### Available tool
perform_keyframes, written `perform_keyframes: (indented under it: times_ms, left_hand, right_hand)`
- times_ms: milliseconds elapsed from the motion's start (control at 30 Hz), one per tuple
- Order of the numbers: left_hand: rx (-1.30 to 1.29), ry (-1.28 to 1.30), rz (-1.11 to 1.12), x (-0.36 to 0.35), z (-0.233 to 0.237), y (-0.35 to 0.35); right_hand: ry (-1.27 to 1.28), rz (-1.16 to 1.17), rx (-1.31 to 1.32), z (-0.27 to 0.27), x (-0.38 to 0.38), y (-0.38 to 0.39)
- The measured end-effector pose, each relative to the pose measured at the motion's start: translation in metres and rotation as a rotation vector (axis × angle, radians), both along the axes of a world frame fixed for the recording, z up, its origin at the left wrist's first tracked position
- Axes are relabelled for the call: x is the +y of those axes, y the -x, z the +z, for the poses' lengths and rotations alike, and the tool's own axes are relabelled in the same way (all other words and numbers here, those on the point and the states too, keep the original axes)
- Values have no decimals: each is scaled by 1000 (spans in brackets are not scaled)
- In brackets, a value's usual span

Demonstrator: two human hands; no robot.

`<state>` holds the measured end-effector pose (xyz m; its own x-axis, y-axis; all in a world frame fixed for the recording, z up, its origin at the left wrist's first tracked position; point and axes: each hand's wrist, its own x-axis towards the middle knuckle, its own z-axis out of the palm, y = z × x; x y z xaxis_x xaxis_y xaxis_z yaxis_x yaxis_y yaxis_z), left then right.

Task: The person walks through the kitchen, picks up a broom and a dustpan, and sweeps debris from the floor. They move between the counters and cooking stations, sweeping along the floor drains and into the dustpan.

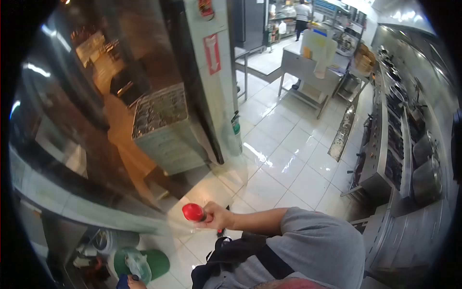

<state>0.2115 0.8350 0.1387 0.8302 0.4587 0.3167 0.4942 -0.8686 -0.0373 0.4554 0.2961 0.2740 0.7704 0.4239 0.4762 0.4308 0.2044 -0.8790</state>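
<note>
One of my hands, the right hand (217, 216), is closed around an object with a rounded red top (193, 212), held out in front of my body near a curved ledge. At the bottom edge of the view, my left hand (136, 283) shows only in part, its fingers bent against a dark blue item (123, 282). Just above it stands a green bin (156, 265) with a clear plastic bag (138, 266) at its opening.
Glass panels rise on the left, with a metal-topped box (161, 113) behind them. A stove line (380, 144) runs along the right. Ahead are a steel table (308, 67), a floor drain grate (344, 131), a green extinguisher (236, 126) and a distant person (302, 15).
</note>
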Motion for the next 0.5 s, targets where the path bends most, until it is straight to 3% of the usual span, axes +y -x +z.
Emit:
perform_keyframes:
  times_ms: [33, 167, 200, 267, 300, 367, 433, 467, 500]
  left_hand:
    - [212, -100, 5, -12, 2, -4]
    - [158, 53, 28, -69, 15, -50]
    - [146, 103, 39, -77, 19, -65]
    - [77, 101, 94, -129, 52, -98]
    - [77, 97, 81, -143, 52, -114]
    - [135, 291, -186, -169, 42, -149]
    - [192, 428, -278, -254, 64, -182]
    - [199, 373, -275, -263, 27, -197]
    - [382, 552, -317, -303, 39, -211]
  right_hand:
    - [-11, 1, 14, 1, -7, 2]
    - [30, -130, 216, 5, -99, -6]
    - [-152, -250, 231, 2, -120, -8]
    - [-111, -386, 315, 17, -186, -7]
    - [-393, -297, 390, 15, -216, -8]
    - [-539, -555, 455, 36, -267, 7]
    - [-457, -792, 364, 47, -314, 20]
    - [-457, -834, 327, 52, -333, 27]
    - [-451, -882, 291, 55, -348, 35]
